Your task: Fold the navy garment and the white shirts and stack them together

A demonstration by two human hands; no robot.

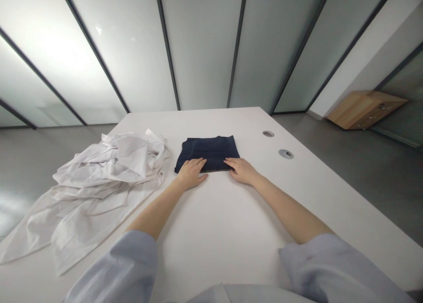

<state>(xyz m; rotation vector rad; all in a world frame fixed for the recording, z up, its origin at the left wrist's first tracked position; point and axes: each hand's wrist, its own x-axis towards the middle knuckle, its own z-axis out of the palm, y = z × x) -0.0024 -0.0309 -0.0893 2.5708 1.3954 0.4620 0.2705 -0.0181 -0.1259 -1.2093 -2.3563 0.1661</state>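
A dark navy cloth (209, 149), folded into a flat rectangle, lies on the white table (218, 223) in front of me. My left hand (192, 173) rests on its near left part, fingers stretched over the fabric and thumb out on the tabletop side. On the near right corner lies my right hand (243, 170), its fingers extended flat onto the cloth and the thumb at the near edge. Neither hand grips the fabric. What kind of garment the folded cloth is, I cannot tell.
A crumpled heap of white cloth (112, 175) covers the table's left side and reaches its left edge. Two round cable grommets (286, 154) sit in the tabletop at the right. Beyond stand frosted glass panels (201, 47) and a wooden cabinet (357, 109).
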